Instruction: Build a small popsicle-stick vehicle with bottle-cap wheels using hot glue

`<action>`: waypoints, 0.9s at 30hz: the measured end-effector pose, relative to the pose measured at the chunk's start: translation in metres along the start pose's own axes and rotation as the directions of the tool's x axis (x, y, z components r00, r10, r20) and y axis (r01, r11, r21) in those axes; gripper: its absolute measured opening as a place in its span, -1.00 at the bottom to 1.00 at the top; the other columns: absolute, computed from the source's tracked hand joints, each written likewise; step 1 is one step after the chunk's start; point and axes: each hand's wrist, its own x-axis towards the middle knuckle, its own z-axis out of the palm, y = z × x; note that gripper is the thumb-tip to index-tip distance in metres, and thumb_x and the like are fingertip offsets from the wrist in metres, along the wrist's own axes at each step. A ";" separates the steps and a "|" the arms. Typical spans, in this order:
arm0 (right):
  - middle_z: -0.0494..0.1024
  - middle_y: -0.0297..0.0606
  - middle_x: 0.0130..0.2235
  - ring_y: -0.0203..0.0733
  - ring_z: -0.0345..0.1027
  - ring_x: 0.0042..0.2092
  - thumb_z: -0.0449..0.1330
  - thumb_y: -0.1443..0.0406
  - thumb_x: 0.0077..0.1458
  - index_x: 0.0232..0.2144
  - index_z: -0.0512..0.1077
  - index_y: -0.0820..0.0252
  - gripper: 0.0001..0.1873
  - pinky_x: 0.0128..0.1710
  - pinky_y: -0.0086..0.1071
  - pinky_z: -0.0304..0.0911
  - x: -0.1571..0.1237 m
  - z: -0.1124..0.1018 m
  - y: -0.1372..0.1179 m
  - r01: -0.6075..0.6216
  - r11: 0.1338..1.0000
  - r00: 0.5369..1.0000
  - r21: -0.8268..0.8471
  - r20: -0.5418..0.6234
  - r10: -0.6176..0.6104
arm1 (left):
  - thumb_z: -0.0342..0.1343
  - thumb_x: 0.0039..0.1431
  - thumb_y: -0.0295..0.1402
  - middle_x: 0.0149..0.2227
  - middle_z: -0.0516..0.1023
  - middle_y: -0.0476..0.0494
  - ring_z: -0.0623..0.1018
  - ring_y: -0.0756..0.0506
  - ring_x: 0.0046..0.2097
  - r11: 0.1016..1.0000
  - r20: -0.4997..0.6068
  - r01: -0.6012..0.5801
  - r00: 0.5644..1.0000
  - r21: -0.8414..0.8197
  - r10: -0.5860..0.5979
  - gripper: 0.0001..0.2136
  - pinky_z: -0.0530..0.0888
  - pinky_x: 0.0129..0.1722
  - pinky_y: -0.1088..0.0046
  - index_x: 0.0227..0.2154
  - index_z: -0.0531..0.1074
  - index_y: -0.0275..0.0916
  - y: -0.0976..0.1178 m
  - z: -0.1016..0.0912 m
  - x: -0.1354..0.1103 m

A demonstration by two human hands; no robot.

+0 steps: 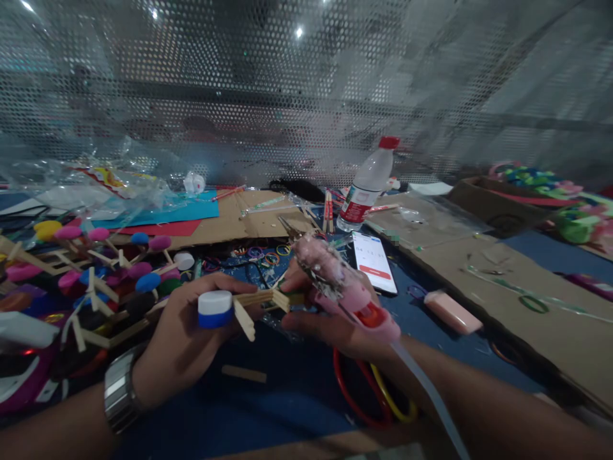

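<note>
My left hand [191, 332] is closed round a small craft piece of wooden sticks [258, 303] with a blue-and-white bottle cap [215, 309] on it. My right hand [330, 319] grips a pink glue gun [340, 284], its nozzle pointing up and left beside the sticks' right end. A clear glue stick [426, 390] trails from the gun's back over my right forearm. A metal watch [119, 390] sits on my left wrist.
Finished stick-and-cap pieces [96, 268] are piled at the left. A phone [374, 262], a water bottle [366, 185], a pink block [453, 312], rubber bands [263, 255], cardboard sheets [502, 281] and red and yellow rings [368, 396] lie on the blue table. A perforated metal wall [306, 83] stands behind.
</note>
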 end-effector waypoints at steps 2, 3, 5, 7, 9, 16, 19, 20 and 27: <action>0.57 -0.26 -0.16 -0.04 0.51 -0.06 0.45 0.15 0.05 -0.20 0.57 -0.05 -0.75 -0.01 -0.15 0.43 0.000 0.000 -0.001 0.045 0.999 0.999 -0.012 0.015 -0.044 | 0.52 -0.50 -0.50 -0.40 0.69 -0.11 0.65 -0.11 -0.42 0.998 0.017 0.029 0.999 -0.053 -0.028 -0.70 0.60 -0.44 0.51 -0.56 0.62 -0.26 0.000 0.000 -0.001; 0.57 -0.27 -0.17 -0.05 0.51 -0.07 0.45 0.15 0.06 -0.20 0.57 -0.05 -0.76 -0.02 -0.15 0.43 0.000 0.000 -0.001 0.056 0.998 0.998 -0.012 0.018 -0.056 | 0.52 -0.49 -0.51 -0.40 0.69 -0.10 0.65 -0.10 -0.43 0.998 0.021 0.035 0.999 -0.059 -0.034 -0.71 0.59 -0.45 0.52 -0.56 0.62 -0.26 0.000 0.000 -0.001; 0.56 -0.28 -0.19 -0.07 0.52 -0.12 0.43 0.15 0.08 -0.22 0.56 -0.04 -0.79 -0.08 -0.17 0.44 0.000 0.001 -0.001 0.057 0.998 0.998 -0.011 0.016 -0.057 | 0.52 -0.47 -0.52 -0.42 0.68 -0.09 0.64 -0.08 -0.44 0.998 0.025 0.036 0.999 -0.059 -0.034 -0.72 0.57 -0.48 0.56 -0.56 0.63 -0.25 0.000 0.000 -0.001; 0.56 -0.28 -0.23 -0.07 0.51 -0.15 0.43 0.16 0.09 -0.23 0.55 -0.03 -0.80 -0.11 -0.17 0.42 0.000 0.001 -0.001 0.053 0.998 0.999 -0.020 0.014 -0.053 | 0.52 -0.46 -0.52 -0.42 0.69 -0.08 0.64 -0.07 -0.44 0.998 0.029 0.027 0.999 -0.054 -0.025 -0.72 0.57 -0.48 0.57 -0.56 0.63 -0.25 -0.002 -0.001 -0.001; 0.56 -0.30 -0.25 -0.08 0.51 -0.18 0.43 0.17 0.09 -0.25 0.53 -0.02 -0.80 -0.11 -0.16 0.40 0.000 0.002 -0.002 0.043 0.999 0.999 -0.016 0.025 -0.043 | 0.52 -0.41 -0.52 -0.39 0.70 -0.07 0.66 -0.08 -0.41 0.999 0.053 -0.007 0.999 -0.039 0.010 -0.73 0.59 -0.44 0.58 -0.53 0.65 -0.23 -0.005 -0.003 -0.001; 0.58 -0.30 -0.28 -0.07 0.49 -0.19 0.43 0.18 0.07 -0.28 0.53 0.00 -0.82 -0.10 -0.14 0.37 0.001 0.001 -0.004 -0.023 0.999 0.998 0.032 0.059 0.021 | 0.52 -0.17 -0.40 -0.33 0.73 -0.09 0.70 -0.09 -0.34 0.996 0.156 -0.065 0.985 -0.062 0.074 -0.79 0.61 -0.37 0.60 -0.40 0.68 -0.16 -0.013 -0.013 -0.001; 0.59 -0.29 -0.28 -0.08 0.48 -0.20 0.43 0.17 0.07 -0.27 0.54 0.01 -0.81 -0.11 -0.15 0.37 0.001 0.001 -0.004 -0.038 0.998 0.998 0.044 0.055 0.035 | 0.54 -0.18 -0.32 -0.31 0.73 -0.11 0.70 -0.10 -0.33 0.995 0.167 -0.074 0.982 -0.065 0.084 -0.76 0.61 -0.35 0.59 -0.38 0.69 -0.16 -0.014 -0.014 -0.001; 0.59 -0.29 -0.28 -0.08 0.48 -0.21 0.43 0.17 0.07 -0.27 0.54 0.01 -0.81 -0.11 -0.15 0.38 0.001 0.001 -0.004 -0.044 0.998 0.997 0.043 0.058 0.041 | 0.53 -0.16 -0.32 -0.30 0.73 -0.12 0.70 -0.09 -0.33 0.995 0.162 -0.087 0.982 -0.050 0.094 -0.77 0.61 -0.36 0.59 -0.37 0.69 -0.16 -0.014 -0.014 -0.001; 0.58 -0.29 -0.27 -0.06 0.49 -0.19 0.44 0.18 0.06 -0.25 0.54 -0.01 -0.80 -0.10 -0.15 0.38 -0.001 0.001 -0.001 -0.008 1.000 0.999 0.025 0.047 0.007 | 0.51 -0.11 -0.34 -0.28 0.72 -0.14 0.69 -0.09 -0.32 0.994 0.166 -0.108 0.980 -0.018 0.110 -0.79 0.60 -0.37 0.58 -0.36 0.68 -0.18 -0.015 -0.014 -0.001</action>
